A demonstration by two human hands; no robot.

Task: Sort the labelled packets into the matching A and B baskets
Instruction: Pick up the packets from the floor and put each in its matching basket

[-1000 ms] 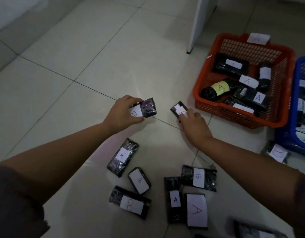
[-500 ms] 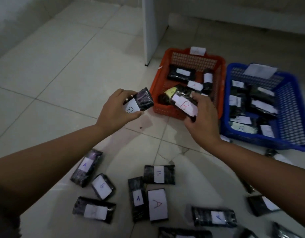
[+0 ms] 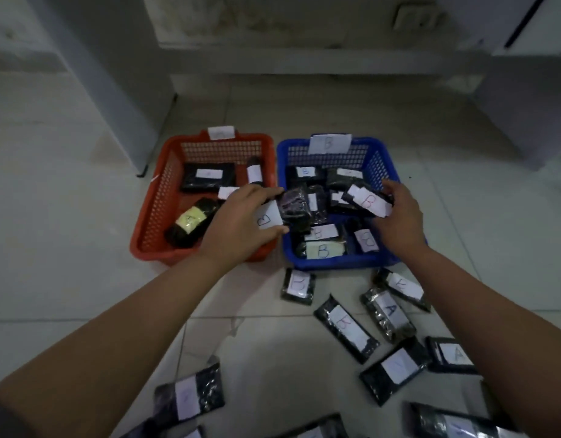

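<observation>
The room is dim, a cool grey-blue cast over everything. Pale floor tiles (image 3: pixel 67 248) give back a soft glow and no hard shadows. Faint sheen glints on the wrapped packets (image 3: pixel 388 314) lying nearest. Handwritten labels look smeared and soft. The wide lens bends the furniture (image 3: pixel 114 90) outward along the frame's edges.

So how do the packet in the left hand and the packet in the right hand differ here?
The left hand's packet hangs over the blue basket's left rim; the right hand's packet is well inside, above the packets already there. The left packet's label sits at one end, the right packet's label covers most of its face. Both are dark, marked B, each in a grip.
</observation>
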